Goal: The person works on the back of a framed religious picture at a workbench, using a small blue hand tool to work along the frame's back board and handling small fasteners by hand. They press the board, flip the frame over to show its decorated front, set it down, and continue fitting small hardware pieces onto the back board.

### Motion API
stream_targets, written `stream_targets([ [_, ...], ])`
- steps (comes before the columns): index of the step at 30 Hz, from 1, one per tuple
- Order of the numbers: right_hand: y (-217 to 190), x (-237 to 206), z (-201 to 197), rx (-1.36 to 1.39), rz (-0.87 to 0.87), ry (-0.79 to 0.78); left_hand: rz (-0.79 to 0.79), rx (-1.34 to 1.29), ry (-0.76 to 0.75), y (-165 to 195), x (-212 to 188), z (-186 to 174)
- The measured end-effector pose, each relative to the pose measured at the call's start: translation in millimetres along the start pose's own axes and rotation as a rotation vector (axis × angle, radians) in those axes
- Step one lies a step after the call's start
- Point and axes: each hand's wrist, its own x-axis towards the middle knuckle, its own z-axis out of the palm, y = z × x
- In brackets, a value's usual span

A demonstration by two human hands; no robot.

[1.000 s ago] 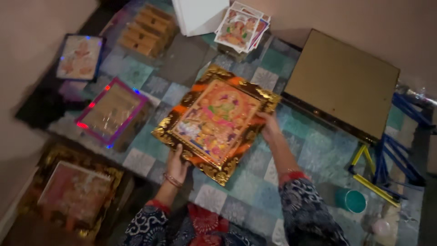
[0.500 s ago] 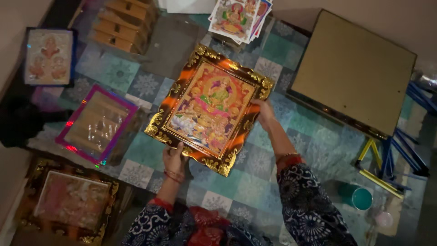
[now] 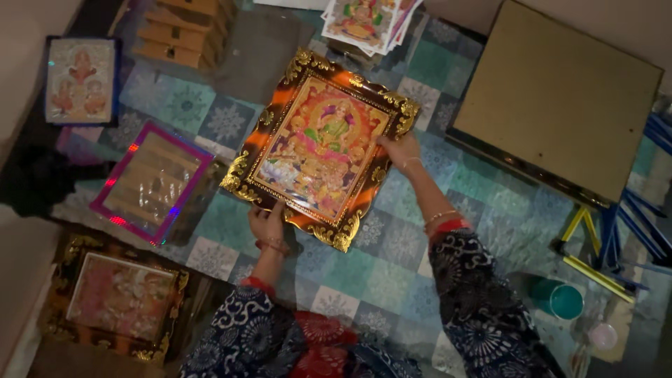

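Patterned floor covering (image 3: 392, 245), teal and grey tiles with snowflake motifs, carrying all items below. Large plain brown board (image 3: 560, 98), upper right, lying flat, dark lower edge; nearer the top edge of view than half a second ago. Ornate gold-framed picture (image 3: 322, 147), centre, colourful seated figure, orange-lit corners, turned diagonally; it sits higher and more central in view than in the earlier frames, tilt little changed. Second gold-framed picture (image 3: 119, 301), lower left, dim, flat on the floor, well apart from the first. Pink-edged frame (image 3: 150, 182) with a shiny brown face, left of centre, just beside the central picture's lower left corner. Small dark-framed picture (image 3: 80, 80), upper left. Stacked wooden pieces (image 3: 185, 31), top left. Sheaf of printed pictures (image 3: 367, 17), top centre, now partly cut by the top edge. Blue and yellow rods (image 3: 616, 238), right edge. Teal cup (image 3: 563, 301), lower right. Left hand (image 3: 267, 225), bangle at wrist, fingers closed on the central picture's lower edge, as before. Right hand (image 3: 400, 150), fingers curled over the picture's right edge near its upper right corner, grip kept. Both sleeves dark with white pattern.
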Motion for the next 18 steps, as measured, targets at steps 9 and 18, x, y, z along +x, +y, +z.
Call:
stream_targets([
  [9, -7.9, 5.2, -8.3, -0.512, -0.124, -0.125, 0.128, 0.728, -0.102, 25.2, 26.7, -36.8],
  [18, 175.3, -128.5, -121.9, 1.216, -0.324, 0.179, 0.179, 1.162, -0.645, 89.5, 3.6, -14.8],
])
